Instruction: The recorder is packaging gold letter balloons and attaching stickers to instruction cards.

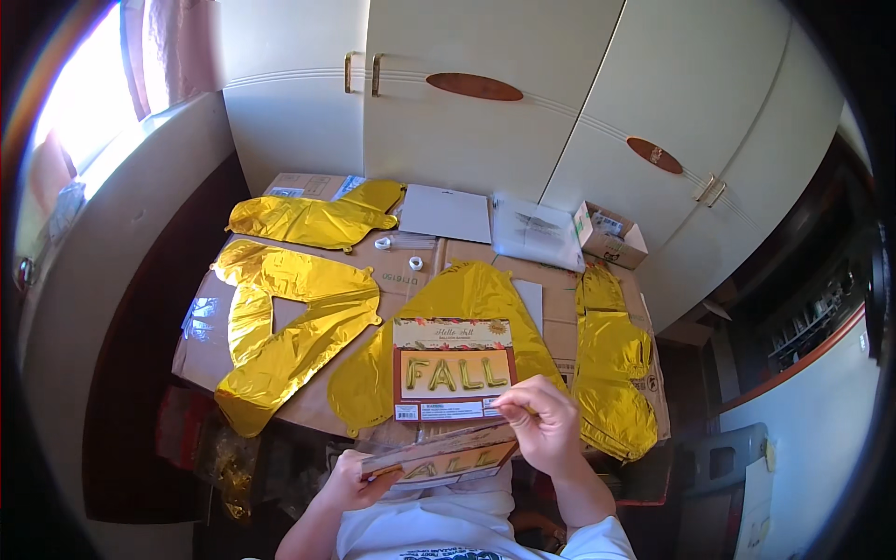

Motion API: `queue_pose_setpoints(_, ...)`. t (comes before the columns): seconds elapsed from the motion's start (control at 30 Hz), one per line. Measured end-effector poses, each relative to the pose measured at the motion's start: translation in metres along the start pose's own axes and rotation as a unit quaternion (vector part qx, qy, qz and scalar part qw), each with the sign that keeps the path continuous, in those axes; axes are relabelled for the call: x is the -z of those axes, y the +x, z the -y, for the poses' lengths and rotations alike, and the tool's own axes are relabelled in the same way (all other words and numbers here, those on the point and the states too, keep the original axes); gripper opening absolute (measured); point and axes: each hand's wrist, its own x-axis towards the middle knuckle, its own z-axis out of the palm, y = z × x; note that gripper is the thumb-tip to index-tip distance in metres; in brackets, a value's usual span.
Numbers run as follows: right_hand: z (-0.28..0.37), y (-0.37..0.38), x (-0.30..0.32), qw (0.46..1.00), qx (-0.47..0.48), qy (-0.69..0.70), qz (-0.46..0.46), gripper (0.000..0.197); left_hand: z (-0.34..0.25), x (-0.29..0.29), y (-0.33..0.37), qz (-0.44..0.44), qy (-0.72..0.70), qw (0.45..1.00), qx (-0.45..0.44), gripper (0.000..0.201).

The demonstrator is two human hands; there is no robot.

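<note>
A cardboard-covered table (464, 250) carried four gold foil balloons (303, 271), all flat: spreading them out looked done, while none was filled. One printed card (453, 366) lay across the middle balloon; a similar held card (431, 455), not yet set down, tilted above the wearer's lap. The left hand (353, 481) gripped its left end; the right hand (541, 420) pinched near its upper right corner, whether on anything I couldn't tell. Room seemed tight: the rightmost balloon reached the table's edge, and cardboard showed mainly around two white rolls (415, 263).
</note>
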Motion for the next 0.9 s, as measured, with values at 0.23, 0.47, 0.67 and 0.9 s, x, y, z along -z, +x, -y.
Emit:
queue_pose_setpoints(0.23, 0.013, 0.005, 0.002, 0.990, 0.106, -0.074, -0.062, 0.009, 0.003, 0.004, -0.005, 0.000, -0.018, 0.999, 0.036, 0.020)
queue_pose_setpoints(0.47, 0.071, -0.004, -0.042, 0.931, 0.248, -0.109, 0.243, 0.020, 0.026, -0.005, -0.009, -0.033, -0.070, 0.996, 0.043, 0.019)
queue_pose_setpoints(0.67, 0.069, -0.052, -0.106, 0.907, 0.413, -0.014, 0.081, 0.027, -0.009, 0.011, 0.007, -0.012, 0.077, 0.993, -0.089, 0.027)
queue_pose_setpoints(0.9, 0.081, -0.056, -0.160, 0.903, 0.388, -0.010, 0.186, 0.032, -0.009, 0.023, 0.007, -0.050, 0.119, 0.977, -0.170, 0.030)
